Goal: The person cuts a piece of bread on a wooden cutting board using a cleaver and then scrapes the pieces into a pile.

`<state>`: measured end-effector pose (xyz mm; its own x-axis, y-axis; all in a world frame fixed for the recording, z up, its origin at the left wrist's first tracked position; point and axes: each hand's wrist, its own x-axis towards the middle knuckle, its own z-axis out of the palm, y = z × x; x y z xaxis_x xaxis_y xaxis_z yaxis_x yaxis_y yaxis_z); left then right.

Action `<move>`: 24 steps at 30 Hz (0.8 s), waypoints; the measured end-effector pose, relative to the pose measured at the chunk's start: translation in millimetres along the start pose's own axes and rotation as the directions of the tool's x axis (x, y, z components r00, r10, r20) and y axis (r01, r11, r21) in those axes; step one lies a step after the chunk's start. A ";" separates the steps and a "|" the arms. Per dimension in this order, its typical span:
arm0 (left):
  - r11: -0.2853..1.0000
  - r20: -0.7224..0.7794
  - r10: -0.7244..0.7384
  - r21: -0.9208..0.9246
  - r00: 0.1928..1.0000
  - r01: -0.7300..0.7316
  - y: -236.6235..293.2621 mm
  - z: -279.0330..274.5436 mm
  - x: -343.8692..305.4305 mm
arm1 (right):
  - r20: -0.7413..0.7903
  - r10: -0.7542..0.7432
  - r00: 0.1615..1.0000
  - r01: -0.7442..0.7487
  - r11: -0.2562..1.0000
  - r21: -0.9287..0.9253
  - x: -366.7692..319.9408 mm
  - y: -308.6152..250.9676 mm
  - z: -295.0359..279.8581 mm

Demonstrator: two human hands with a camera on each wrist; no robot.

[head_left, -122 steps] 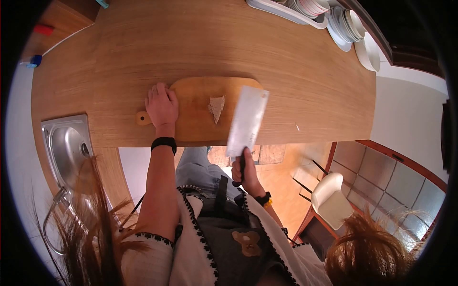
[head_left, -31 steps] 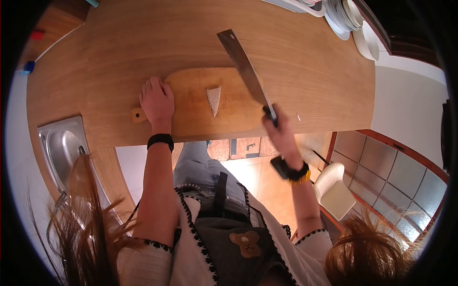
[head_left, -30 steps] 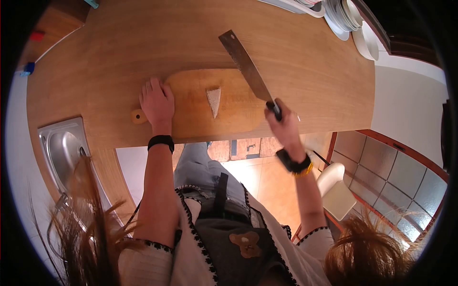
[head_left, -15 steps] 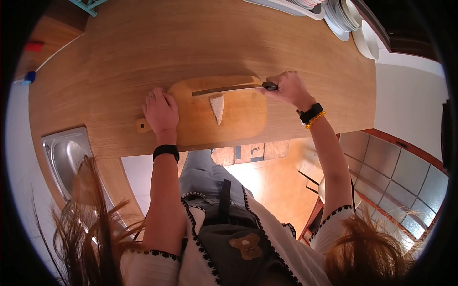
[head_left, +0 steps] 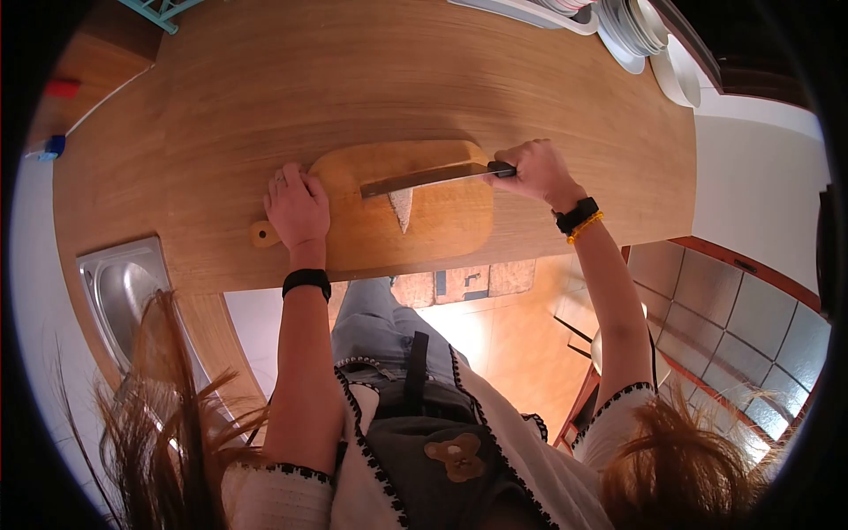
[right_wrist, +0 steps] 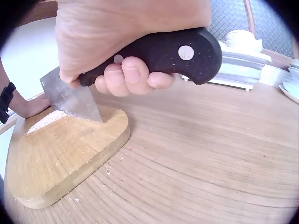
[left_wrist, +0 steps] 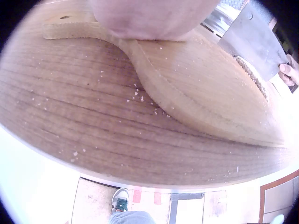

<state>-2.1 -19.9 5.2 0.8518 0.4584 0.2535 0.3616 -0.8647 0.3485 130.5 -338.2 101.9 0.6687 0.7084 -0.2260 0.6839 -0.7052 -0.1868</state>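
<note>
My right hand [head_left: 539, 170] grips the black handle [right_wrist: 163, 53] of a cleaver [head_left: 424, 179], its fingers wrapped round it in the right wrist view. The broad metal blade [left_wrist: 252, 39] stands on edge across the wider far end of a pale, crumbly triangular piece [head_left: 403, 212] that looks like bread. Part of that piece is hidden behind the blade in the head view; its point faces the body. Beneath it lies a wooden cutting board [head_left: 450, 221]. My left hand [head_left: 299, 203] rests on the board's left end, beside the board's handle [head_left: 263, 233].
Crumbs [left_wrist: 138, 95] are scattered on the wooden countertop [head_left: 291, 79] around the board. A steel sink [head_left: 128, 283] is set in at the left. Stacked plates [head_left: 629, 40] and a white bowl [head_left: 677, 72] stand at the far right, near a dish tray [head_left: 530, 16].
The right hand has brought the cleaver from above the board's right side down to the board, then slightly nearer the body, onto the triangular piece. The left hand has stayed on the board's left end.
</note>
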 end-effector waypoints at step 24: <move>1.000 0.057 -0.020 0.018 0.998 0.019 -1.2 -1.6 -1.0 | 0.368 0.741 0.562 -0.292 -0.238 0.926 -69.7 -233.7 84.2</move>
<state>-4.0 -19.0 5.9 0.8646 0.4632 0.1946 0.3847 -0.8595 0.3366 -100.5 -225.2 80.8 0.7752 -0.1355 -0.6170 -0.6284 -0.0659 -0.7751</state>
